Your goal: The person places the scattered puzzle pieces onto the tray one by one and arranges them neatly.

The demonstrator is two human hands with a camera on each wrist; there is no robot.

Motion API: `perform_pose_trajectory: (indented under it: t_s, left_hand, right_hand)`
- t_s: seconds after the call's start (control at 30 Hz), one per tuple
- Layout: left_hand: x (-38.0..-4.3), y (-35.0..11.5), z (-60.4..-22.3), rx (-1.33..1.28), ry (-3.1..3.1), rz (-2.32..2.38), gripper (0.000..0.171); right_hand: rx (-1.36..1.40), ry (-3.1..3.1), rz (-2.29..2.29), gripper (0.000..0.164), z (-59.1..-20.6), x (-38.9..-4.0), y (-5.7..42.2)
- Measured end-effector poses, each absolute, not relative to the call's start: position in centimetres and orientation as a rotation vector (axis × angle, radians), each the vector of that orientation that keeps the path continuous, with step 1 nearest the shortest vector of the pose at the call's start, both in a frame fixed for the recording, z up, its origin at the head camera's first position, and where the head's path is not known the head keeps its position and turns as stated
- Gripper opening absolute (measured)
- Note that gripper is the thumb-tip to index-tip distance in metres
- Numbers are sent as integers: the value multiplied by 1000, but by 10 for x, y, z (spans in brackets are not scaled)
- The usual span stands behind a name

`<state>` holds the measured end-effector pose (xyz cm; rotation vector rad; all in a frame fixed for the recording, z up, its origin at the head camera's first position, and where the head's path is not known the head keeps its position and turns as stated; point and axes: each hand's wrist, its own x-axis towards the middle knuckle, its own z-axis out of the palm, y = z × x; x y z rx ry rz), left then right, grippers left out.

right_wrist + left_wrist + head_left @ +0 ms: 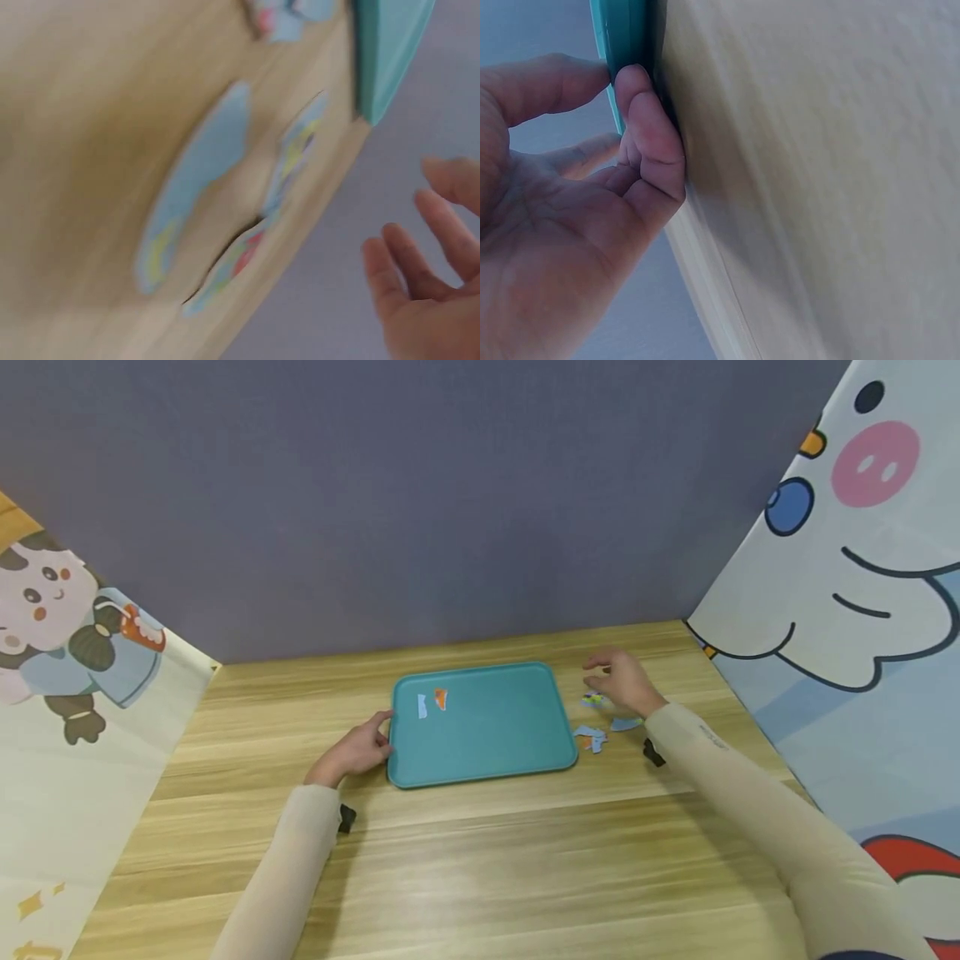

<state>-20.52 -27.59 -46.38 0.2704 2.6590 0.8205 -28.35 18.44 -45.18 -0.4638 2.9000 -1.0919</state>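
A teal tray point(487, 735) lies on the wooden table, with a pale blue paper-like piece point(422, 706) and an orange one point(441, 698) near its upper left corner. At its left side my left hand point(358, 747) holds the rim, fingertips on the edge and other fingers curled against the outer wall point(630, 34). My right hand point(624, 681) hovers right of the tray with loosely bent fingers and nothing between them. Below it lie colourful pieces point(592, 699), also a long blue curved piece point(199, 176). A small cluster of blue-and-orange pieces point(592, 737) sits beside the tray's right edge.
A grey-blue partition point(450, 510) rises behind the table point(465, 868). Cartoon-printed panels stand at the left point(75, 693) and right point(862, 610). Dark wrist bands point(347, 818) show under both cuffs.
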Motion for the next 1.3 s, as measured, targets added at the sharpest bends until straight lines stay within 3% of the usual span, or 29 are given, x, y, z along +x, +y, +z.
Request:
perform_pose_trajectory:
  t_s: [0.33,0.63,1.3]
  left_hand:
    - [-205,-276,-460,219,2639,821,66]
    - [-206,-278,-463,219,2629,830,66]
    - [-205,-273,-461,235,2650,804,66]
  right_hand:
    - [-373,2833,-854,41,-470,-278,207]
    - [-378,2893,-784,51,-474,-279,199]
    - [-428,2823,-673,55,-469,-278,188]
